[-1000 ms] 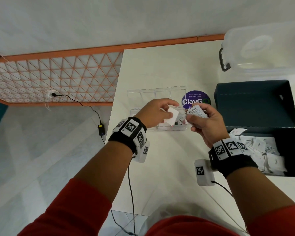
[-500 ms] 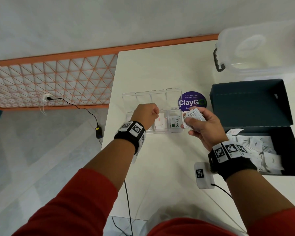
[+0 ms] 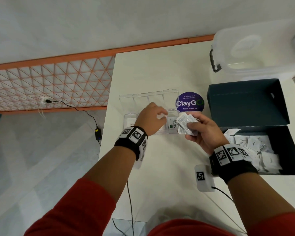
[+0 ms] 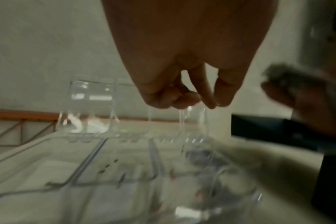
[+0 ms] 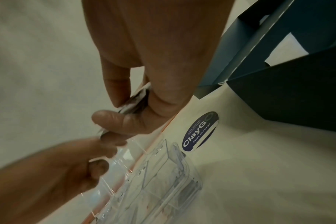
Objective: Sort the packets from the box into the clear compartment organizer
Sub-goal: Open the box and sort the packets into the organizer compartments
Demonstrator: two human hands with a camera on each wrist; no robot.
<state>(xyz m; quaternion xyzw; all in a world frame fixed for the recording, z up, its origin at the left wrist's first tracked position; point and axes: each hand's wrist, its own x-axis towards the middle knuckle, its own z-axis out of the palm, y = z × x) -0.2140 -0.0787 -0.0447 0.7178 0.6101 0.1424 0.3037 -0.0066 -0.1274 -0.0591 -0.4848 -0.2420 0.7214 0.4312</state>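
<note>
The clear compartment organizer (image 3: pixel 129 117) lies on the white table with its lids (image 3: pixel 140 99) up; a Stevia packet (image 3: pixel 172 124) lies in its rightmost cell. My left hand (image 3: pixel 160 116) hovers over the middle cells, fingers curled, with nothing in it (image 4: pixel 207 103). Just to the right, my right hand (image 3: pixel 191 126) grips a small stack of white packets (image 3: pixel 186 122) between thumb and fingers (image 5: pixel 115 112). The left fingertips come close to that stack. The dark box (image 3: pixel 289 138) at the right holds several loose packets (image 3: pixel 255 150).
The box's open lid (image 3: pixel 245 103) lies behind it. A purple ClayGo sticker (image 3: pixel 189 102) is on the table beside the organizer. A clear lidded storage bin (image 3: pixel 254 48) stands at the back right. The table's left edge (image 3: pixel 107 116) runs just left of the organizer.
The left hand held a white packet a second ago, went down over the organizer's cells, and is now empty and shifted right toward the right hand's stack. The right hand has barely moved.
</note>
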